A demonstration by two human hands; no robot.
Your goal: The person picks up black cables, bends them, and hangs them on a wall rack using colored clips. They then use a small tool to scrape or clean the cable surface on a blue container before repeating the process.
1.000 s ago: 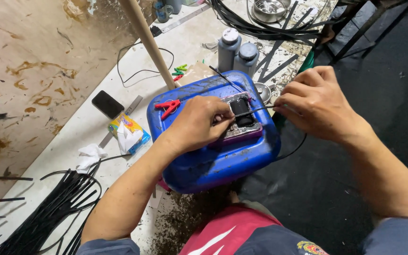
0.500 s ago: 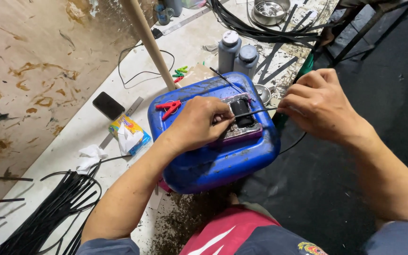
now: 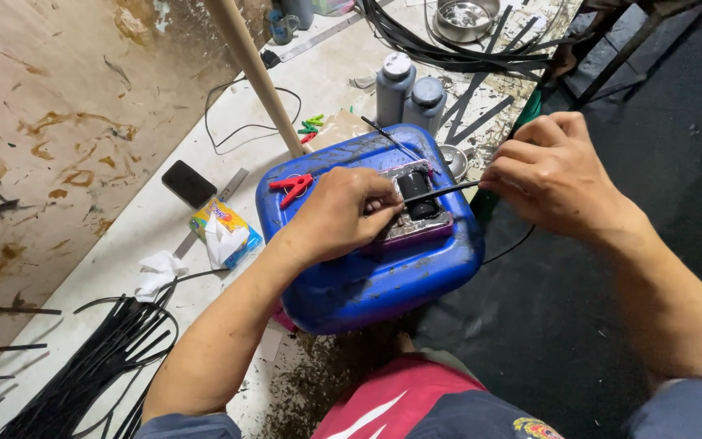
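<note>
Plastic, blue and drum-shaped, the large container (image 3: 367,268) lies on its side at the centre of the view and serves as a work block; it is judged light but rigid. On its top face a small grey tray holding a black cylindrical part (image 3: 416,195) is steadied by the left hand (image 3: 339,215), fingers curled down onto it. From 3 o'clock, a thin black strip (image 3: 440,192) is pinched closed in the right hand (image 3: 550,175) and led across the part. The strip is judged limp and light, best gripped near its end. A red clip (image 3: 292,187) rests at 10 o'clock.
</note>
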